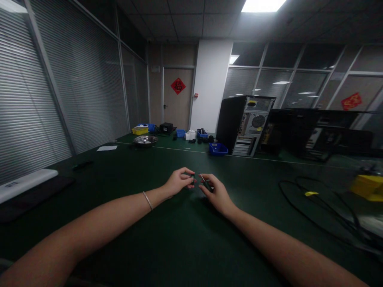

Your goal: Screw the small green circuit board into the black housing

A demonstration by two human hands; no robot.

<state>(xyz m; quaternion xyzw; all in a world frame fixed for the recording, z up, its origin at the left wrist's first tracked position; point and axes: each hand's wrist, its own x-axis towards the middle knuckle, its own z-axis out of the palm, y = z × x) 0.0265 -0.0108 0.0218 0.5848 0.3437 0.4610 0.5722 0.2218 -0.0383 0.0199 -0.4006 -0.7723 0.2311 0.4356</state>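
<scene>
Above the green tabletop [167, 243], my left hand [177, 182] pinches a small dark flat piece [193, 179] between thumb and fingers. It is too small to make out its kind. Close by on the right, my right hand [218, 193] is closed around a small screwdriver [207, 185] with a dark handle. Its thin metal shaft points up and left towards the dark piece. A small gap seems to lie between the tip and the piece, though I cannot tell whether they touch.
A computer tower [243, 125] stands at the back right beside a blue bin [218, 149]. A metal bowl [145, 140] and a yellow tray [140, 130] sit at the back left. Black cables [302, 211] lie on the right, near a yellow object [368, 187]. A white bar-shaped object [28, 184] lies left.
</scene>
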